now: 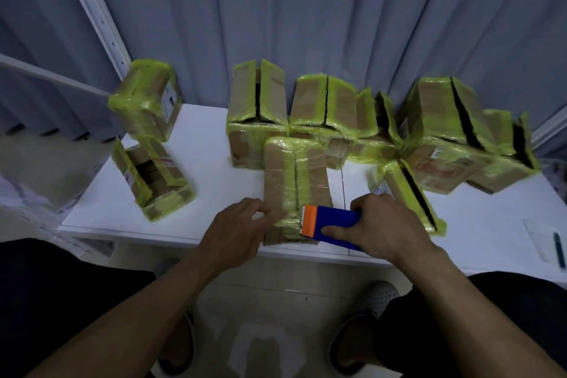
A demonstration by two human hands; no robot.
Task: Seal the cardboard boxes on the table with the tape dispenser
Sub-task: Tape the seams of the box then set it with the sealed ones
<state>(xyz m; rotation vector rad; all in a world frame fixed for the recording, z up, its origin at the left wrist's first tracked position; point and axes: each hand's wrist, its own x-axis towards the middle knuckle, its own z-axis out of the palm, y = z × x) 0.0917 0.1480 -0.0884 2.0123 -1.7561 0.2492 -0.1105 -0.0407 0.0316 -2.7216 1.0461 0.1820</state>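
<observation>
white table [196, 169]: front box [294, 175] yellow-taped, seam closed

**Views:** one, a wide-angle camera worn on the person's head.

**Facing:** forward and steeply down; straight lines bow toward the edges.

**Near field:** both forearms enter from the lower edge. The left hand [236, 224] and the right hand [389, 224] sit close, just below centre, the right gripping the blue-and-orange plastic tape dispenser [334, 224].

**Mid field:** a white rectangular table [199, 169] with brown cardboard boxes wrapped in yellow-green tape [334, 107].

**Far field:** a grey pleated curtain [306, 9] fills the top.

**Bottom:** a pale floor [276, 301] lies directly beneath.
</observation>
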